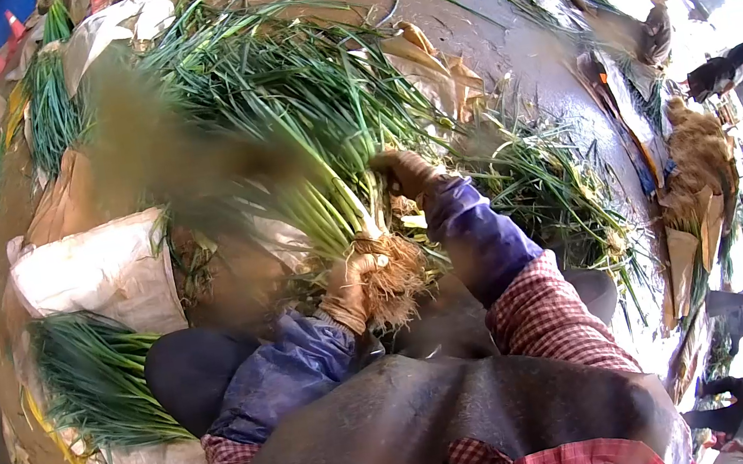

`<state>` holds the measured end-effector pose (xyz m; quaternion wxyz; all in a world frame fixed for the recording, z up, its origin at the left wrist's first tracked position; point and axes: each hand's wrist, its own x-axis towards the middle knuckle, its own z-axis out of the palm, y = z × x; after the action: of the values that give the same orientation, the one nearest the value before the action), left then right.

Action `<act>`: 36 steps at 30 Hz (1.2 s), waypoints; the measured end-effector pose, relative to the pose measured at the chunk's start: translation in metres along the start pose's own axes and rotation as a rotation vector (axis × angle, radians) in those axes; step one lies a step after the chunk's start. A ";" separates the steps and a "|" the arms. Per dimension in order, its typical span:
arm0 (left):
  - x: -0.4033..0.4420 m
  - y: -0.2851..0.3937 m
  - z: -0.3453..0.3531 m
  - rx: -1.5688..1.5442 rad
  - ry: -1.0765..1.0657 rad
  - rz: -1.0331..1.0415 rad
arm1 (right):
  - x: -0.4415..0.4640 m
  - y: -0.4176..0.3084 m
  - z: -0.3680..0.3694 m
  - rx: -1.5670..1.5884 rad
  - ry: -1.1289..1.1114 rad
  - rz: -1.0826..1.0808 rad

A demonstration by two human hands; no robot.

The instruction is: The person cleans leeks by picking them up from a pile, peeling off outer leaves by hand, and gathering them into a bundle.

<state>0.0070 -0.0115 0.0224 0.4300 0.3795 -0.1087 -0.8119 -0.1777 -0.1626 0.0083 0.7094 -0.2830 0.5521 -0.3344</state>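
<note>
My left hand [349, 290], in a tan glove, is wrapped around the base of a bunch of green onions [316, 207]. Shaggy brown roots [397, 278] spread out beside that hand, toward my body. Higher up, at the right side of the bunch, my right hand [407, 173] has its gloved fingers curled in against the stalks; the fingertips are partly hidden. Pale stems fan away from the roots into a large heap of dark green leaves [273, 75]. A brown smear on the lens blurs the left part of the heap.
Loose trimmed leaves [539, 175] lie on the wet floor at my right. To my left are a white sack [97, 275] and another pile of green onions [93, 376]. Crumpled brown paper [438, 66] lies beyond my right hand. Other people work at the far right.
</note>
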 end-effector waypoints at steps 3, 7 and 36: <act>0.010 -0.006 -0.009 -0.143 -0.036 0.073 | -0.030 -0.004 0.007 0.144 0.092 -0.321; -0.002 0.003 -0.001 -0.080 0.001 0.116 | -0.102 -0.004 0.007 0.178 0.127 -0.586; 0.003 0.002 -0.011 -0.291 -0.211 -0.213 | -0.156 0.019 0.022 -0.487 -0.124 -0.479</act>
<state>0.0154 -0.0138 0.0141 0.3782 0.2357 0.0059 -0.8952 -0.1792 -0.0272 0.0911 0.5544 -0.5854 0.4895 -0.3321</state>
